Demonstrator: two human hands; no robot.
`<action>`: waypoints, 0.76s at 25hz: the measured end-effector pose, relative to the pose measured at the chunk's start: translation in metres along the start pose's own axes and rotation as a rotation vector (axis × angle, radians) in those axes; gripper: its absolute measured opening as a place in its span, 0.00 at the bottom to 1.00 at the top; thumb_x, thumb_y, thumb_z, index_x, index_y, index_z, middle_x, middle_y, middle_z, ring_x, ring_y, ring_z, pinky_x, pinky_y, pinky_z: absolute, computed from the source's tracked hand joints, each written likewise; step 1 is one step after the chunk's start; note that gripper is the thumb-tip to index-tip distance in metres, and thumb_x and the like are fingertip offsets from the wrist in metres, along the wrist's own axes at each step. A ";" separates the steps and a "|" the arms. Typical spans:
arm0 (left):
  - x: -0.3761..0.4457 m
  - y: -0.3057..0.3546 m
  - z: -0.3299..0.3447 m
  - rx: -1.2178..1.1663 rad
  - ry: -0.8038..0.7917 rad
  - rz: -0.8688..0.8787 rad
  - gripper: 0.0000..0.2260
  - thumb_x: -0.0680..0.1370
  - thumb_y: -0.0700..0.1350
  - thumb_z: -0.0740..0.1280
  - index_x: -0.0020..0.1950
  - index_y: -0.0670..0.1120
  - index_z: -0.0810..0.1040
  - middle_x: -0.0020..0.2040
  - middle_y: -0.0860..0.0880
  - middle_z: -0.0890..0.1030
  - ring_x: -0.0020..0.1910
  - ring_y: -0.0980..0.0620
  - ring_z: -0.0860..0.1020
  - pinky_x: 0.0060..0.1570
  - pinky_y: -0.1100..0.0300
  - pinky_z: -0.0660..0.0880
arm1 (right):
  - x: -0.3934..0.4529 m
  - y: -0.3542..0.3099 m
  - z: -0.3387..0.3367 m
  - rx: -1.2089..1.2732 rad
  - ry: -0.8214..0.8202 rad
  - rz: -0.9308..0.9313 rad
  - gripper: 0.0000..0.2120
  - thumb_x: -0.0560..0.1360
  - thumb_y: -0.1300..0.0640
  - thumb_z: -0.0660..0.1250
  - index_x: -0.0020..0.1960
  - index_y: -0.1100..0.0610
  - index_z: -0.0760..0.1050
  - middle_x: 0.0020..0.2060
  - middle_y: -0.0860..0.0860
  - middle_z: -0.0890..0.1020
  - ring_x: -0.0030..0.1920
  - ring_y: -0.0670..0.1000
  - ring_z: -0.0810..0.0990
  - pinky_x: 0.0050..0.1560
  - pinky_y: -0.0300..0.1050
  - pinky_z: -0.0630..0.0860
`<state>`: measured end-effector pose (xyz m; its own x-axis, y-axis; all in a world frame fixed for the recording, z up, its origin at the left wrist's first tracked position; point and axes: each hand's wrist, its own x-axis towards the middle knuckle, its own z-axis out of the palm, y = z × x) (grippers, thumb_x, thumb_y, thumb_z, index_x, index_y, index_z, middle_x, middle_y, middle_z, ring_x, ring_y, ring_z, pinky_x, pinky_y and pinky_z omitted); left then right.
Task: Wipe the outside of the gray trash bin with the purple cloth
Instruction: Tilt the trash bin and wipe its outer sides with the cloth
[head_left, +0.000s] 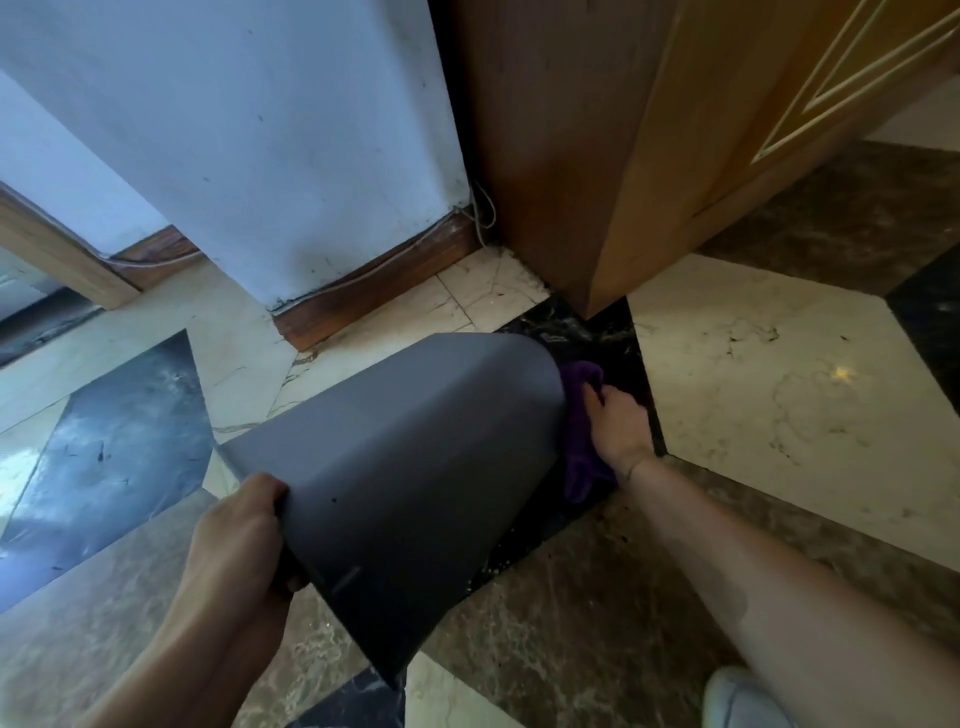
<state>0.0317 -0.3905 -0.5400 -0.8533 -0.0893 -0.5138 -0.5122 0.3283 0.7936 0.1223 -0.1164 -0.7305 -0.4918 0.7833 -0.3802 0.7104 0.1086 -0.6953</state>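
Left hand (236, 540) gripping tilted gray bin (395, 467); right hand (618, 426) pressing purple cloth (582, 431)

A patterned marble floor (753, 374) of cream, brown and black polished tiles fills the lower view. A pale blue painted wall (249, 130) rises above a dark wooden skirting board (379, 280), with a thin white cable (483, 208) at the corner. A tall light-brown wooden cabinet (649, 156) stands beside it. A white shoe (737, 699) shows at the bottom right.
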 end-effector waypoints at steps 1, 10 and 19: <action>-0.001 0.005 -0.005 -0.005 0.019 -0.007 0.08 0.76 0.41 0.61 0.37 0.45 0.67 0.25 0.47 0.65 0.20 0.52 0.65 0.22 0.58 0.60 | -0.001 -0.004 -0.005 -0.048 -0.021 0.071 0.21 0.83 0.47 0.54 0.54 0.62 0.77 0.53 0.63 0.82 0.53 0.64 0.80 0.49 0.52 0.73; -0.023 0.016 0.013 -0.142 -0.115 0.072 0.14 0.79 0.45 0.61 0.37 0.44 0.79 0.23 0.51 0.80 0.25 0.52 0.80 0.18 0.65 0.71 | -0.142 -0.158 -0.023 0.278 0.186 -0.983 0.14 0.80 0.48 0.60 0.59 0.53 0.78 0.51 0.50 0.82 0.50 0.48 0.77 0.53 0.41 0.72; -0.007 0.040 0.011 -0.143 -0.053 -0.016 0.07 0.78 0.45 0.62 0.44 0.43 0.74 0.34 0.42 0.81 0.32 0.46 0.81 0.18 0.60 0.74 | -0.157 -0.091 -0.012 -0.014 0.082 -1.179 0.16 0.79 0.45 0.64 0.58 0.55 0.79 0.52 0.49 0.82 0.51 0.53 0.76 0.50 0.51 0.74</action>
<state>0.0185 -0.3667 -0.5080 -0.8404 -0.0428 -0.5403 -0.5378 0.1894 0.8215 0.1412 -0.2419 -0.5999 -0.8139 0.2313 0.5330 -0.1552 0.7975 -0.5831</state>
